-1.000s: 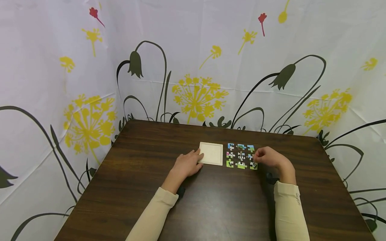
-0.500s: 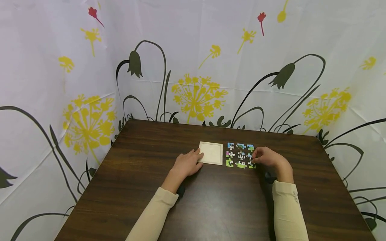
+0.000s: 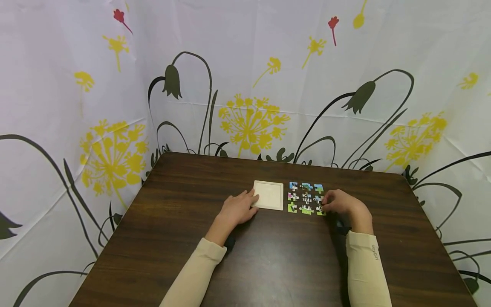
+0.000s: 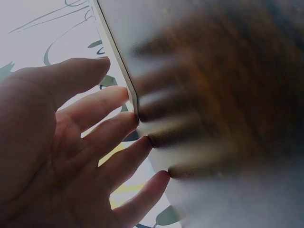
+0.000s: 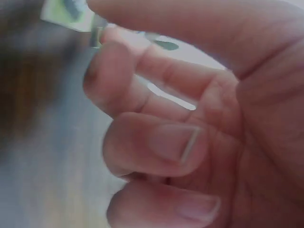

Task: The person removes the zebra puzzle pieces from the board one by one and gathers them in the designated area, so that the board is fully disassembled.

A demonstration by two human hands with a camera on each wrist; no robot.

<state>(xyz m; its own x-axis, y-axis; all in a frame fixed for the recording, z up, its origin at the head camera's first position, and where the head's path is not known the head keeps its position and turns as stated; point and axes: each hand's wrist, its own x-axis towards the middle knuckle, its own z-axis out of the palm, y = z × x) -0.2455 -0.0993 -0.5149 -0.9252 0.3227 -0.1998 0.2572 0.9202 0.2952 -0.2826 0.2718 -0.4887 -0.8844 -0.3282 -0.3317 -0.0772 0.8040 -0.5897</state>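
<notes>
A shallow square puzzle tray point(image 3: 269, 195), pale and bare inside, lies on the table. My left hand point(image 3: 237, 209) rests at its left edge with fingers extended; in the left wrist view the fingertips point(image 4: 145, 141) press down at the tray's edge and the table. To the tray's right, several jigsaw pieces point(image 3: 306, 198) with a colourful animal picture are laid out in three spaced rows. My right hand point(image 3: 341, 202) pinches the lower right jigsaw piece point(image 3: 321, 212) between thumb and index finger, other fingers curled. The right wrist view shows green-and-white bits of pieces point(image 5: 66, 16) beside the thumb tip.
The dark wood table point(image 3: 284, 260) spreads around both hands. A white curtain point(image 3: 245, 51) printed with flowers hangs behind it and at both sides. Dark wrist devices point(image 3: 229, 245) sit under the wrists.
My right hand has shifted slightly left, and the lower right jigsaw piece has moved left with it, closer to its row. My left hand and the tray have stayed put.
</notes>
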